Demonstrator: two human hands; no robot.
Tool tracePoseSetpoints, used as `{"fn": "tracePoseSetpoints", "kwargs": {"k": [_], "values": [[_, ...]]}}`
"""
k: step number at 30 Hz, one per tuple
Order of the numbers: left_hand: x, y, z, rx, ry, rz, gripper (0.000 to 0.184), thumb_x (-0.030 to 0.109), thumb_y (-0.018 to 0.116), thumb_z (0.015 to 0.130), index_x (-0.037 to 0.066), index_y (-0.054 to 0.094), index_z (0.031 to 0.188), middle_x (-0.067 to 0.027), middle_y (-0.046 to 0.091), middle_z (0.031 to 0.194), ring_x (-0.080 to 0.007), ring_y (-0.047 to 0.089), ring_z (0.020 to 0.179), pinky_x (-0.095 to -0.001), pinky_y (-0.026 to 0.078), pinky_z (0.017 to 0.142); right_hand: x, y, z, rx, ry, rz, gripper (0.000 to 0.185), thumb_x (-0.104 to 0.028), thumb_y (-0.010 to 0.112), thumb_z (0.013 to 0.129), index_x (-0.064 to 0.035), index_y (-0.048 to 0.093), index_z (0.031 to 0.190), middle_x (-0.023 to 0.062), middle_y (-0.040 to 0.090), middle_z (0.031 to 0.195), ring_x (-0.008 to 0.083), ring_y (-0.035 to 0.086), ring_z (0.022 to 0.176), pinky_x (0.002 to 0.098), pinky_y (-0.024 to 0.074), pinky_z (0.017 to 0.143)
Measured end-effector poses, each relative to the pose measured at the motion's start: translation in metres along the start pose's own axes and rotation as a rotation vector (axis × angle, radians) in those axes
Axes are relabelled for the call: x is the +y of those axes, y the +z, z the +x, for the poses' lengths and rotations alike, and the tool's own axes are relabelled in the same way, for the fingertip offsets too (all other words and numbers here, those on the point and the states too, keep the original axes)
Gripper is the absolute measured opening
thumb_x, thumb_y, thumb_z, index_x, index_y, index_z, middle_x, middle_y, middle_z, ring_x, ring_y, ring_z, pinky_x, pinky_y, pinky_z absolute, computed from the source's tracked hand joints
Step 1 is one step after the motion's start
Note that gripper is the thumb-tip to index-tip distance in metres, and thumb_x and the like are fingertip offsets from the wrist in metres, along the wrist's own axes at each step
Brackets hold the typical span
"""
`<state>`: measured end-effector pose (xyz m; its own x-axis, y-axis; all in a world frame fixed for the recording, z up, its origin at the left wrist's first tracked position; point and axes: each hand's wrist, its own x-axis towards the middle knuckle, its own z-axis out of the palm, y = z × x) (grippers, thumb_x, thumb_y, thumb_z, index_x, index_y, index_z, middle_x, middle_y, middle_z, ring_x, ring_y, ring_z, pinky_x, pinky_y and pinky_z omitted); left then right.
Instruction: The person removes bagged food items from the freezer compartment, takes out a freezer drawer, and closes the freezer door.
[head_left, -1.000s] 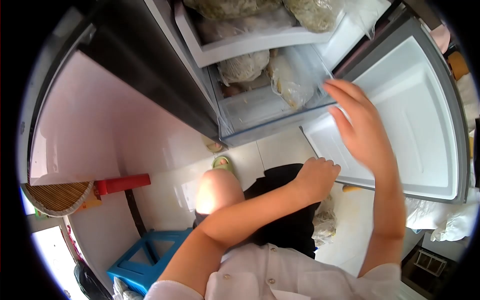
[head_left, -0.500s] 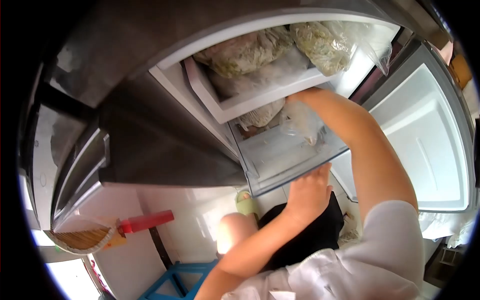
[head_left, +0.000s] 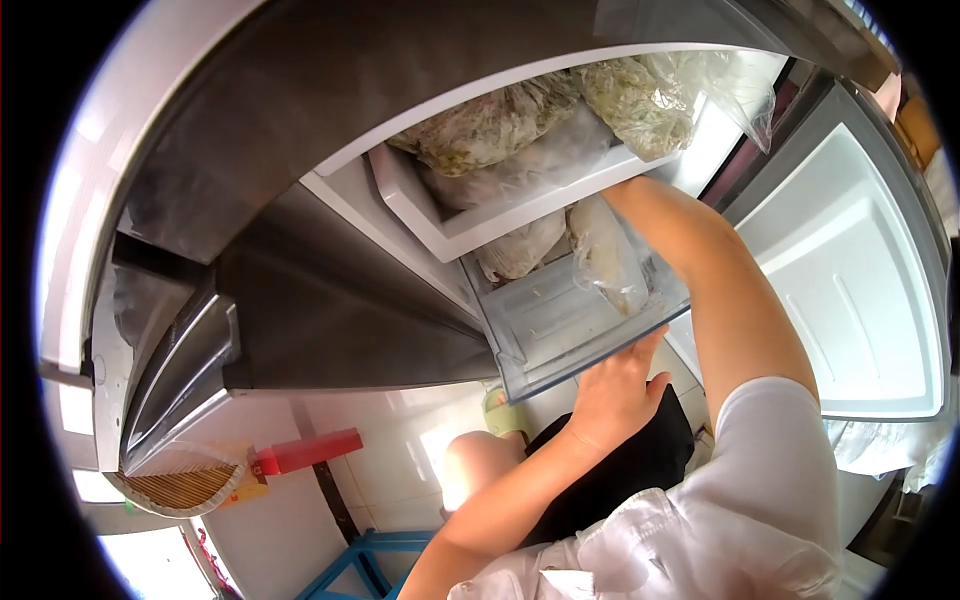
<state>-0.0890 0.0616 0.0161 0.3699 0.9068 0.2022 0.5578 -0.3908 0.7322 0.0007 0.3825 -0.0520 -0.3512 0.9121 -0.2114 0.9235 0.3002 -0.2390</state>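
Note:
My left hand (head_left: 618, 388) is at the front edge of a clear freezer drawer (head_left: 560, 370), fingers hooked against its front and thumb standing apart. My right forearm reaches in above that drawer. My right hand (head_left: 622, 190) goes out of sight under the white upper drawer (head_left: 480, 235), so its fingers are hidden. Beside the right wrist, a clear plastic bag with pale contents (head_left: 605, 250) lies lengthwise in the clear drawer. Another wrapped pale bundle (head_left: 525, 245) sits further back on the left.
Bags of frosted greens (head_left: 490, 125) and a second greens bag (head_left: 640, 105) fill the upper drawer. The open freezer door (head_left: 850, 290) stands on the right, and another dark door (head_left: 350, 300) on the left. A blue stool (head_left: 375, 560) and a red object (head_left: 310, 452) are lower left.
The plastic bag beside my right wrist now stretches further toward the drawer's front and more of it shows. My left hand stays on the drawer front. The view has shifted slightly.

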Motion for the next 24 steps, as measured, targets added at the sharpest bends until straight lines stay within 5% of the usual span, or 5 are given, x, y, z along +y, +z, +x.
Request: {"fn": "tracePoseSetpoints", "kwargs": {"k": [11,15,18,21,24], "values": [[0.004,-0.002,-0.003,-0.069,-0.080,-0.021,0.051,0.017,0.068,0.076,0.007,0.053,0.123,-0.0147,0.060,0.119,-0.0345,0.059,0.102,-0.0423,0.049,0.085,0.003,0.011,-0.023,0.110,-0.183,-0.117,0.057,-0.030,0.072,0.069,-0.0066,0.059,0.119,0.0164,0.057,0.123,0.0299,0.054,0.112,0.0365,0.0460,0.092],[0.004,-0.001,-0.006,-0.080,-0.072,-0.044,0.053,0.017,0.068,0.077,0.006,0.051,0.125,-0.0148,0.058,0.122,-0.0344,0.058,0.105,-0.0426,0.048,0.086,-0.018,-0.004,-0.068,0.010,0.290,0.475,0.045,-0.029,0.076,0.063,-0.0087,0.064,0.102,0.0079,0.065,0.098,0.0185,0.064,0.078,0.0291,0.0526,0.051],[0.005,-0.004,-0.009,-0.108,-0.097,-0.073,0.054,0.017,0.067,0.077,0.005,0.049,0.127,-0.0148,0.057,0.124,-0.0347,0.057,0.107,-0.0429,0.048,0.088,-0.020,-0.006,-0.075,-0.030,0.414,0.599,0.063,-0.029,0.078,0.062,-0.0127,0.057,0.119,0.0037,0.058,0.117,0.0180,0.057,0.099,0.0313,0.0545,0.066],[0.003,-0.005,-0.009,-0.111,-0.094,-0.078,0.055,0.018,0.067,0.077,0.005,0.049,0.127,-0.0155,0.056,0.126,-0.0344,0.056,0.109,-0.0430,0.046,0.090,-0.021,0.002,-0.090,0.173,0.392,0.715,0.044,-0.019,0.081,0.057,-0.0072,0.060,0.094,0.0075,0.064,0.091,0.0202,0.064,0.073,0.0293,0.0531,0.053],[0.002,-0.004,-0.009,-0.121,-0.093,-0.083,0.056,0.020,0.067,0.078,0.005,0.047,0.128,-0.0155,0.054,0.127,-0.0340,0.055,0.111,-0.0430,0.045,0.092,-0.013,0.000,-0.098,0.151,0.408,0.742,0.057,-0.017,0.081,0.057,-0.0066,0.054,0.106,0.0085,0.062,0.101,0.0210,0.063,0.081,0.0315,0.0543,0.057]]}}
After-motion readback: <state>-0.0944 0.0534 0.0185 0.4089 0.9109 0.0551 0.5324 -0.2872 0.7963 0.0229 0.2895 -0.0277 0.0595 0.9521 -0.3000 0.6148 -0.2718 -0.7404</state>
